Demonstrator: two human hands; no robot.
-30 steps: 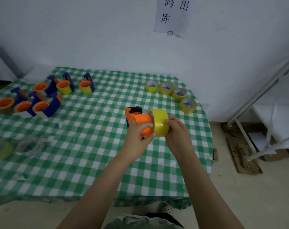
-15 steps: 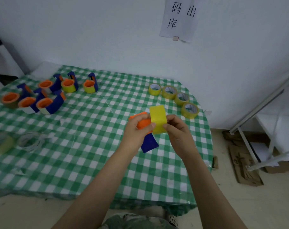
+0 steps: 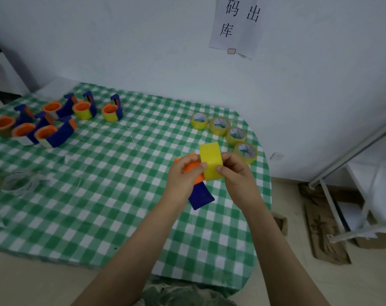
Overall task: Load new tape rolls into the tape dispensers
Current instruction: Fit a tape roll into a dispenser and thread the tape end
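A desk [image 3: 81, 195] under a green checked cloth carries a cluster of blue and orange dispensers [image 3: 53, 120] at far left and four spare tape rolls [image 3: 225, 131] in a row at far right. Above its right side, the left hand [image 3: 183, 180] has its fingers closed around an orange and blue dispenser [image 3: 198, 191]. The right hand [image 3: 238, 175] pinches a yellow tape roll [image 3: 210, 161] seated against the dispenser's orange hub.
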